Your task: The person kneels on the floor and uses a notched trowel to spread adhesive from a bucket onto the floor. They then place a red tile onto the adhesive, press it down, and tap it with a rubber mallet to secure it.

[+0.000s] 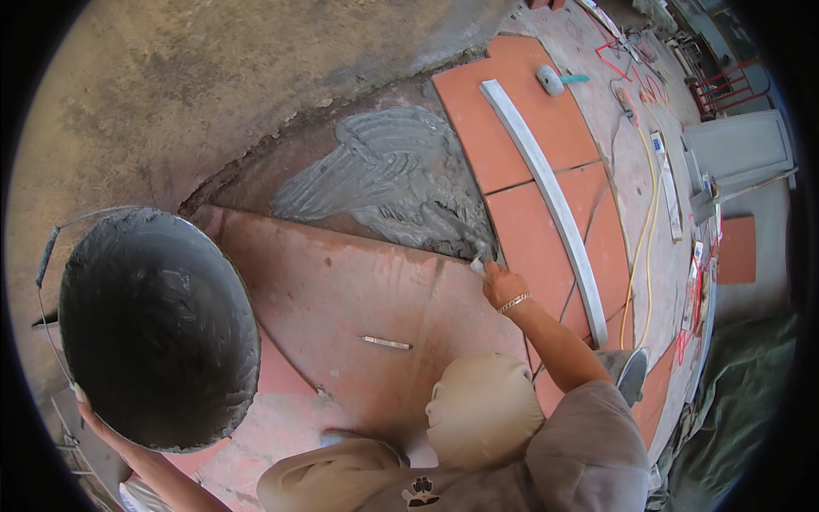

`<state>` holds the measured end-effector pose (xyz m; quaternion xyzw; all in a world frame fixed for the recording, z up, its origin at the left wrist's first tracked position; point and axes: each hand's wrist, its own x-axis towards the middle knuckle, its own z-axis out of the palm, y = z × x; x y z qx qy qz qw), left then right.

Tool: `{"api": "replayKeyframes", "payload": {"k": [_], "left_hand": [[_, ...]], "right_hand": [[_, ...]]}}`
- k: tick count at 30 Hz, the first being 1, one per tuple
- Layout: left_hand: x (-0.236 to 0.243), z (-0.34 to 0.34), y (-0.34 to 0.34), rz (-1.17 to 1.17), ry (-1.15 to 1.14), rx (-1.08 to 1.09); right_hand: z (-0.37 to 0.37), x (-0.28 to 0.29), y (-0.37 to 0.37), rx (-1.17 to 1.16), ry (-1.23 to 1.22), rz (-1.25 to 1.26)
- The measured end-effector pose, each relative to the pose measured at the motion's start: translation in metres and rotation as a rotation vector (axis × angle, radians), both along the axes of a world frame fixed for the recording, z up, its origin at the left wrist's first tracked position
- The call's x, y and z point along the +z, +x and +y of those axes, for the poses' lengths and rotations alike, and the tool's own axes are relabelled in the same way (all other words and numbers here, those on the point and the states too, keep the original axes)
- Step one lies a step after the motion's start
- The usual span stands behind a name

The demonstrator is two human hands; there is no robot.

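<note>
My left hand [94, 418] holds a large black bucket [162, 341] from below at its near left side, with the fingers partly hidden. The bucket is tilted, its mouth toward me, and grey mortar smears its inside. My right hand [505, 287] is closed at the near right corner of a grey mortar bed [384, 179]. It grips what looks like a trowel by a pale handle end [478, 266]; the blade is hard to make out against the mortar. The spread mortar shows curved ridges and lies between laid terracotta tiles and a rough concrete edge.
A metal straightedge [546, 183] lies across the terracotta tiles [559, 128]. Near it rests a mallet [550, 80] with a teal handle. A pencil-like white stick [386, 343] lies before my knees. Yellow cords [653, 205] and a second bucket [632, 375] are at right.
</note>
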<state>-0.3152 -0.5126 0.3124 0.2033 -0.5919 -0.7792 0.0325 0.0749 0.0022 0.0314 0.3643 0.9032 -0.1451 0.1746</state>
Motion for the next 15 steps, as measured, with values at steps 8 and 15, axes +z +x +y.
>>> {"api": "replayKeyframes", "payload": {"k": [8, 15], "left_hand": [[0.009, 0.025, 0.007, -0.033, 0.016, 0.129], [0.009, 0.028, 0.009, -0.009, 0.159, 0.093]], "right_hand": [[-0.007, 0.014, -0.028, 0.026, -0.052, 0.07], [0.035, -0.008, -0.044, 0.216, 0.045, 0.066]]}}
